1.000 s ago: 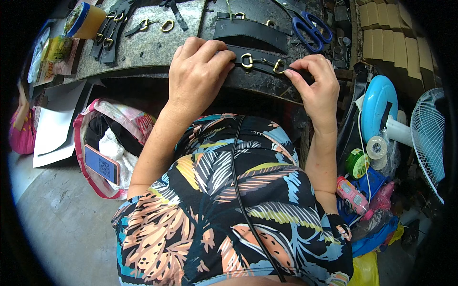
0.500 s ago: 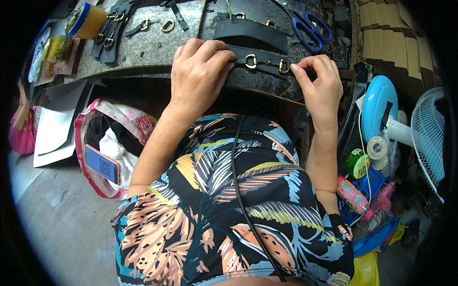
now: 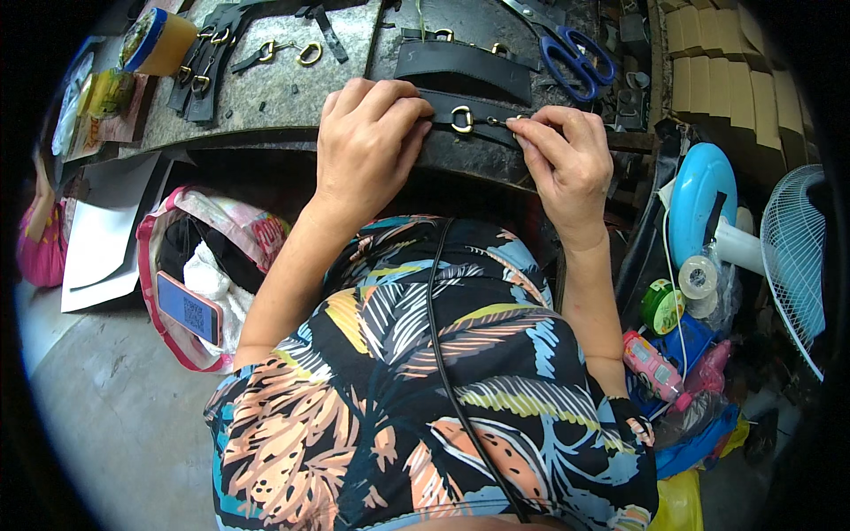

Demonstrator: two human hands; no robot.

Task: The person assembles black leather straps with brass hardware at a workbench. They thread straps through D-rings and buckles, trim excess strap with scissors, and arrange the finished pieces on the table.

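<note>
Over the front edge of the workbench, my left hand (image 3: 367,146) has its fingers closed on the left end of a black strap (image 3: 443,102). A brass-coloured D-ring (image 3: 462,120) stands out on that strap, with a small linked fitting (image 3: 492,120) to its right. My right hand (image 3: 567,164) pinches the strap's hardware at the right end; its fingertips cover the second ring there. Just beyond lies another wide black strap piece (image 3: 460,73) with brass rings along its far side. Blue-handled scissors (image 3: 575,62) rest to the right of it.
Finished-looking black straps with rings (image 3: 199,80) and a loose ring piece (image 3: 274,50) lie on the bench's left part, near a blue-lidded jar (image 3: 164,40). Below left sits a bag (image 3: 164,327) holding a phone (image 3: 189,307). A fan (image 3: 797,248) and stacked cartons (image 3: 722,84) stand right.
My right hand has moved left and its fingers now cover the right ring, which showed before. The strap shifted slightly left; my left hand has barely moved.
</note>
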